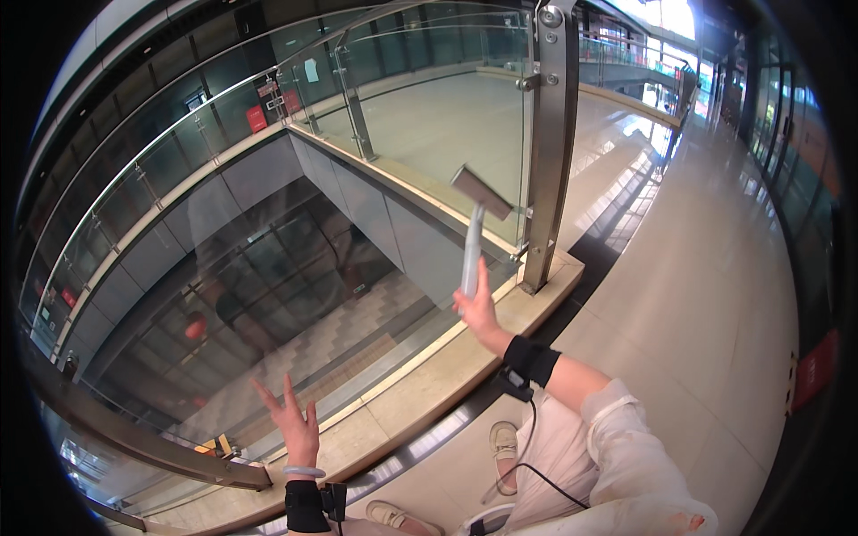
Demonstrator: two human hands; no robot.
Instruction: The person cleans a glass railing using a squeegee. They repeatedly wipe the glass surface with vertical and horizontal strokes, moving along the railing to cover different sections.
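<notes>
My right hand [480,309] grips the grey handle of a window squeegee [474,231]. Its wide head points up and away, tilted, in front of the glass by a steel railing post [548,167]. With fingers spread and nothing in it, my left hand [295,423] is raised at the lower left, before a clear glass balustrade panel [288,281]. I cannot tell whether the palm touches the glass. Faint reflections show on the panel, and a lower floor is visible through it.
A stone ledge [429,395] runs along the foot of the glass. Another steel post [154,435] stands at left. Tiled floor [677,321] stretches to the right, with a red sign [814,372] by the wall. A black cable [533,435] hangs from my right wrist.
</notes>
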